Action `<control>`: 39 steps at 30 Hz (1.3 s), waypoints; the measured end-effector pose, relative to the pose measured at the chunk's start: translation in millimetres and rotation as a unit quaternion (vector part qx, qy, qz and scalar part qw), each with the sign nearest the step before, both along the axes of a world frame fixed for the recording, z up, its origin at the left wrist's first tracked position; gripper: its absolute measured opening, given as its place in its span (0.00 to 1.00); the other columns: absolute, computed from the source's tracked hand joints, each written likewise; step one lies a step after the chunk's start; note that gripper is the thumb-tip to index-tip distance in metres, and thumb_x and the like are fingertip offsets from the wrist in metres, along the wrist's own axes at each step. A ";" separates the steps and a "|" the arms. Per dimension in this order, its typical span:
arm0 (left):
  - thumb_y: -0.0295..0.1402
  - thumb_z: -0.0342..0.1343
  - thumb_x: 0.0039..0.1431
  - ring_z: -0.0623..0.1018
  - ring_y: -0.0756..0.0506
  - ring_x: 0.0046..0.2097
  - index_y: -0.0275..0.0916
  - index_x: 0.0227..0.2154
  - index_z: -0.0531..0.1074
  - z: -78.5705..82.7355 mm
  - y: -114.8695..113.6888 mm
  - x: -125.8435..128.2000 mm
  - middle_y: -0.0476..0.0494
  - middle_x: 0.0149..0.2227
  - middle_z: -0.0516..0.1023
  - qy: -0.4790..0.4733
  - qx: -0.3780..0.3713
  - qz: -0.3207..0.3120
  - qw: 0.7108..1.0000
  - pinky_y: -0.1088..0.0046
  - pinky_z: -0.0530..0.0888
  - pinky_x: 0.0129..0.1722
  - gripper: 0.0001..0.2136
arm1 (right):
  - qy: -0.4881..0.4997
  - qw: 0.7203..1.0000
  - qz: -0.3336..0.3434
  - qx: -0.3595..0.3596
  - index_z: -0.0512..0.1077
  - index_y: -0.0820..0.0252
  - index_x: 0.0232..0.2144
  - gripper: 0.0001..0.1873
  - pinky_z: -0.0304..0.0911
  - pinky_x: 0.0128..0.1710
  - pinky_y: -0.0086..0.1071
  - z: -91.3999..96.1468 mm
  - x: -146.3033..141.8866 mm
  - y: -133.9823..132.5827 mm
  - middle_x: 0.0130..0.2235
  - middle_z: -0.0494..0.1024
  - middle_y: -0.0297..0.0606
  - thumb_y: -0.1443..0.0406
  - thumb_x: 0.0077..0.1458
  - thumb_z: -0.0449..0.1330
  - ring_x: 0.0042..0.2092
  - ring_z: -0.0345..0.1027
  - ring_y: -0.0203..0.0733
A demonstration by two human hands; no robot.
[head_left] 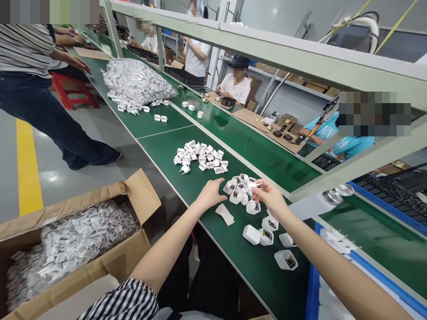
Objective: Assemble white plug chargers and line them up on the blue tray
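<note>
My right hand (269, 195) pinches a small white plug piece (255, 186) above a cluster of open white charger housings (236, 196) on the green bench. Dark and yellow parts show inside several housings. My left hand (211, 194) is at the cluster's left side, thumb and forefinger apart, with nothing visible between them. Just below it lies a folded off-white cloth or pad (225, 214). Beyond my hands is a pile of white plug pieces (200, 156), some with two pins showing. More housings, such as an open one (286, 260), stand nearer my right forearm.
A cardboard box (138, 195) of bagged white parts stands at lower left. Farther up the bench lies a big clear bag (136, 80) of white pieces. A blue-edged tray (312, 289) and a lidded container (305, 209) are at right. Several people work around the line.
</note>
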State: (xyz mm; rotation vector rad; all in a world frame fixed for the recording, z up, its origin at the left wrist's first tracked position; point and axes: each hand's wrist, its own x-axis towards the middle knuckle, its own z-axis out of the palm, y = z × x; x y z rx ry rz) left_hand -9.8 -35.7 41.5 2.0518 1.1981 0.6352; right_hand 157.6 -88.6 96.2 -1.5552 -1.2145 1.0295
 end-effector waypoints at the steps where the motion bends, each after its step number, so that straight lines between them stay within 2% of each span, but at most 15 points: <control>1: 0.29 0.57 0.37 0.65 0.40 0.48 0.30 0.46 0.60 -4.1 6.3 4.6 0.37 0.46 0.67 -0.001 -0.007 -0.014 1.000 0.68 0.65 0.44 0.28 | 0.015 1.000 -0.011 -0.004 0.63 0.59 0.25 0.13 0.54 0.16 0.24 -2.0 2.5 0.9 0.21 0.63 0.26 0.61 0.33 0.60 0.19 0.58 0.28; 4: 0.29 0.56 0.38 0.69 0.43 0.44 0.33 0.45 0.61 -12.2 18.3 20.0 0.39 0.44 0.69 -0.012 -0.019 -0.033 0.999 0.71 0.67 0.41 0.26 | 0.030 0.999 -0.014 -0.023 0.64 0.60 0.25 0.13 0.55 0.16 0.23 -8.3 3.4 1.0 0.24 0.63 0.28 0.62 0.33 0.60 0.21 0.60 0.28; 9: 0.28 0.53 0.39 0.71 0.43 0.40 0.33 0.41 0.63 -14.8 23.4 33.5 0.41 0.39 0.71 -0.021 -0.028 -0.046 0.998 0.70 0.67 0.38 0.21 | 0.026 0.998 0.001 -0.062 0.65 0.61 0.28 0.14 0.60 0.22 0.26 -12.6 -1.1 1.6 0.25 0.66 0.30 0.64 0.33 0.61 0.23 0.63 0.29; 14: 0.24 0.52 0.35 0.71 0.45 0.38 0.35 0.40 0.65 -15.9 6.2 22.6 0.43 0.39 0.70 -0.029 -0.041 -0.078 0.996 0.74 0.67 0.36 0.22 | 0.017 0.997 0.019 -0.071 0.66 0.60 0.27 0.14 0.61 0.23 0.26 -13.7 -1.2 5.4 0.24 0.68 0.30 0.65 0.33 0.61 0.25 0.64 0.31; 19: 0.21 0.48 0.38 0.71 0.49 0.34 0.38 0.42 0.64 -20.3 -18.3 2.9 0.47 0.41 0.70 -0.059 -0.084 -0.117 0.988 0.77 0.67 0.34 0.23 | -0.017 0.995 0.043 -0.083 0.66 0.59 0.28 0.14 0.62 0.25 0.27 -17.4 -3.9 5.7 0.27 0.69 0.31 0.64 0.34 0.60 0.26 0.65 0.32; 22: 0.25 0.52 0.38 0.70 0.49 0.35 0.38 0.43 0.63 -22.5 -23.6 -3.2 0.47 0.42 0.69 -0.075 -0.096 -0.122 0.985 0.77 0.67 0.35 0.23 | -0.043 0.994 0.039 -0.095 0.66 0.59 0.28 0.13 0.63 0.25 0.29 -19.7 -7.4 3.4 0.25 0.68 0.31 0.64 0.35 0.59 0.26 0.65 0.33; 24: 0.29 0.55 0.38 0.70 0.50 0.32 0.39 0.43 0.63 -23.9 -25.3 -2.6 0.48 0.39 0.69 -0.071 -0.090 -0.116 0.987 0.76 0.67 0.33 0.23 | -0.082 0.990 0.038 -0.108 0.65 0.59 0.28 0.12 0.63 0.25 0.30 -21.3 -10.1 0.5 0.25 0.68 0.31 0.64 0.35 0.58 0.26 0.65 0.34; 27: 0.34 0.58 0.35 0.69 0.50 0.29 0.38 0.37 0.66 -27.1 -29.5 4.4 0.48 0.34 0.68 -0.048 -0.058 -0.106 0.992 0.76 0.66 0.29 0.21 | -0.204 0.972 0.039 -0.110 0.65 0.59 0.27 0.11 0.62 0.26 0.32 -23.8 -14.7 -6.6 0.25 0.69 0.33 0.65 0.36 0.57 0.27 0.65 0.36; 30: 0.38 0.61 0.30 0.69 0.48 0.31 0.36 0.32 0.66 -31.0 -35.8 12.6 0.47 0.32 0.67 -0.037 -0.044 -0.065 0.996 0.75 0.66 0.29 0.21 | -0.326 0.940 0.070 -0.071 0.66 0.59 0.27 0.08 0.62 0.31 0.34 -24.9 -21.2 -15.6 0.29 0.70 0.34 0.66 0.37 0.56 0.30 0.65 0.38; 32: 0.38 0.61 0.29 0.70 0.48 0.31 0.37 0.34 0.64 -33.1 -38.9 15.2 0.47 0.34 0.68 -0.048 -0.060 -0.048 0.996 0.74 0.66 0.29 0.24 | -0.377 0.920 0.095 -0.046 0.66 0.58 0.26 0.06 0.61 0.32 0.33 -24.7 -26.0 -20.8 0.31 0.71 0.35 0.67 0.39 0.55 0.31 0.65 0.37; 35: 0.36 0.60 0.32 0.71 0.49 0.31 0.39 0.41 0.60 -34.8 -39.7 14.4 0.48 0.36 0.70 -0.089 -0.094 -0.080 0.988 0.75 0.66 0.29 0.28 | -0.428 0.897 0.101 -0.031 0.66 0.59 0.25 0.05 0.61 0.30 0.31 -24.2 -31.6 -24.6 0.30 0.70 0.35 0.66 0.40 0.53 0.31 0.64 0.37; 39: 0.36 0.59 0.35 0.72 0.47 0.33 0.40 0.41 0.63 -36.0 -37.9 12.2 0.50 0.33 0.72 -0.099 -0.101 -0.099 0.985 0.76 0.66 0.30 0.25 | -0.461 0.881 0.103 -0.029 0.66 0.59 0.24 0.04 0.60 0.30 0.30 -25.5 -34.3 -23.4 0.27 0.69 0.34 0.66 0.41 0.53 0.30 0.64 0.37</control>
